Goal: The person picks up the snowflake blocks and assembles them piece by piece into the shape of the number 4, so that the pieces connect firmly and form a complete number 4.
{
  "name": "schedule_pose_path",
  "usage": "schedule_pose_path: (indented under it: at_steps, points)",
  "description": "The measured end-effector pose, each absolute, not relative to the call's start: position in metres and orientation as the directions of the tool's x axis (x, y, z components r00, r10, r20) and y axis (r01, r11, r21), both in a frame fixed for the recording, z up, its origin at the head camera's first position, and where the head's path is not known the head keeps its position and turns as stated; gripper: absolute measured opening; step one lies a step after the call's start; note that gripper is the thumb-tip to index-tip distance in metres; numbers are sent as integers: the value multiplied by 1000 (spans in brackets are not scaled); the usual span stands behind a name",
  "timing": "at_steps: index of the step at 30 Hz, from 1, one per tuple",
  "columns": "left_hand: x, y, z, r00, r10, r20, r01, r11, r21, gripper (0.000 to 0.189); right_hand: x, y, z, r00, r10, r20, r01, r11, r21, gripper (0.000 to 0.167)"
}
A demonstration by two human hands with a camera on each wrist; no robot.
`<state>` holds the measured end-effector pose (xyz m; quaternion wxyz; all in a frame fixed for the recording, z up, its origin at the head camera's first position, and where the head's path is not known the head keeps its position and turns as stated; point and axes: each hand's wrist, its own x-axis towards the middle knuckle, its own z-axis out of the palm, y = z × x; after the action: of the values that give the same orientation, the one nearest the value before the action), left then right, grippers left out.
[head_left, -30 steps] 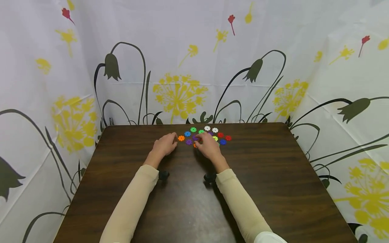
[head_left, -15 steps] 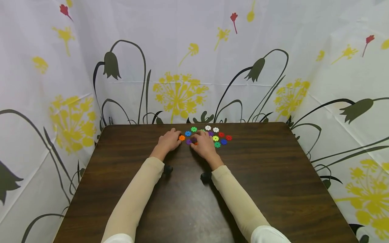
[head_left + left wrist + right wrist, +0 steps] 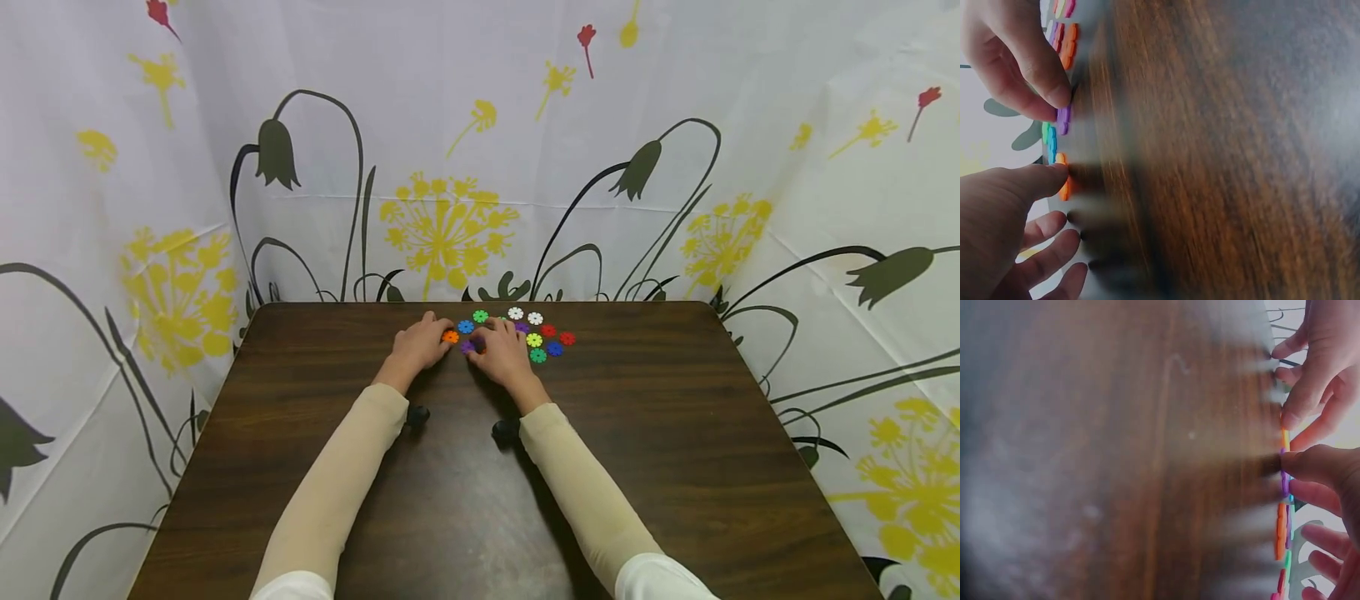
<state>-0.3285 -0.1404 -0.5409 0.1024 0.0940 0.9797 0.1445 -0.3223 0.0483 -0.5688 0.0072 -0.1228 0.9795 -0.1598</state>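
Note:
Small flower-shaped plastic discs lie near the table's far edge. In the head view my left hand (image 3: 422, 343) is at the leftmost one, an orange disc (image 3: 450, 337). The left wrist view shows its thumb against this orange disc (image 3: 1064, 189), with the other fingers spread lower down. My right hand (image 3: 504, 354) is close beside it, thumb and index finger pinching the edge of a purple disc (image 3: 468, 347). The purple disc (image 3: 1284, 482) shows between these fingertips in the right wrist view. My right hand hides part of the discs beneath it.
Blue (image 3: 466, 327), green (image 3: 480, 317), white (image 3: 535, 318), yellow (image 3: 533, 340) and red (image 3: 567, 339) discs lie around the hands. They rest on a dark wooden table (image 3: 645, 450). A white flowered curtain (image 3: 480, 125) stands behind the far edge.
My left hand has moved right to the orange disc. My right hand has shifted slightly left to the purple disc, uncovering a dark green disc on its right.

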Motion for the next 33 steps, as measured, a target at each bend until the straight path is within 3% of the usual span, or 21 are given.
schedule_pose_path:
  at_steps: [10, 24, 33]
  points:
    - [-333, -138, -541, -957, 229, -179, 167, 937, 307, 34, -326, 50, -566, -968, -240, -78, -186, 886, -424, 31]
    - [-338, -136, -531, -956, 212, -203, 118, 911, 395, 30, -345, 48, -548, -941, -328, -87, -302, 925, -231, 31]
    - [-353, -146, -552, -955, 220, -200, 122, 904, 410, 28, -350, 45, -549, -930, -354, -99, -326, 919, -221, 32]
